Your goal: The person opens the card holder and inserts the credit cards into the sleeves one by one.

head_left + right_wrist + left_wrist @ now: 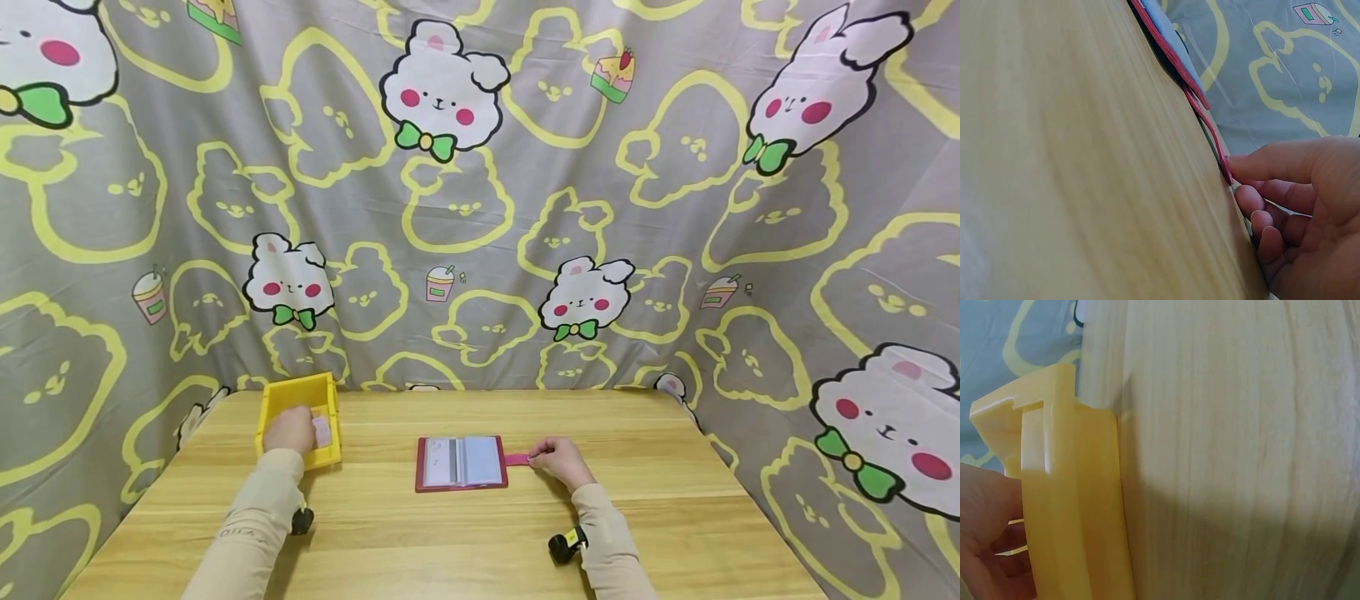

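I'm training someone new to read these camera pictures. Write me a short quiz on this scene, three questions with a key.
1. Which hand reaches into the yellow bin: A) right, B) left, C) both?
2. True or false: the red booklet lies closed on the table.
3. Fill in the missing word: the right hand pinches the booklet's pink ____.

Key
1. B: the left hand is inside it, while the other is over on the far side of the booklet.
2. False: it lies open.
3. Strap: it sticks out from the booklet's right side in the head view.
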`<control>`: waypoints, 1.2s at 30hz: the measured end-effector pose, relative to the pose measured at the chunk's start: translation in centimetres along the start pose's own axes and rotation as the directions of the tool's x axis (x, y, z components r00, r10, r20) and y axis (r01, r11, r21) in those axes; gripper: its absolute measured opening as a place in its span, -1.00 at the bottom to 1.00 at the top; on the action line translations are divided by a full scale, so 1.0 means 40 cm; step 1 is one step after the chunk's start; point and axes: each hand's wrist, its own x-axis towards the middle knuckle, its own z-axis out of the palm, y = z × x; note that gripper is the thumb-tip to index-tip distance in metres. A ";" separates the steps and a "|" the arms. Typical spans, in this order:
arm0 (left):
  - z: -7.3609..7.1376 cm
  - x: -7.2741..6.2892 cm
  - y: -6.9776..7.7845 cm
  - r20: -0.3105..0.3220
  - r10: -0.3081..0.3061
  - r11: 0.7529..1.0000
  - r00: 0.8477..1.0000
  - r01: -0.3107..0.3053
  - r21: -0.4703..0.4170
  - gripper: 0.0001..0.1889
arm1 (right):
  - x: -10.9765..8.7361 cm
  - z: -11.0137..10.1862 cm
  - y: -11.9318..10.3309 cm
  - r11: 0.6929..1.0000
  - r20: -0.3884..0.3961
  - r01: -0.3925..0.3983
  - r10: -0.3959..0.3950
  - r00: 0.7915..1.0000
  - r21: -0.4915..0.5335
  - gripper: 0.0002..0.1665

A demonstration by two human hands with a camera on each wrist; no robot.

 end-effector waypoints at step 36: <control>-0.162 -0.049 0.022 -0.110 -0.283 0.854 0.953 0.198 -0.481 -0.65 | 0.002 -0.002 0.001 1.000 0.009 0.006 -0.007 1.000 0.014 -0.92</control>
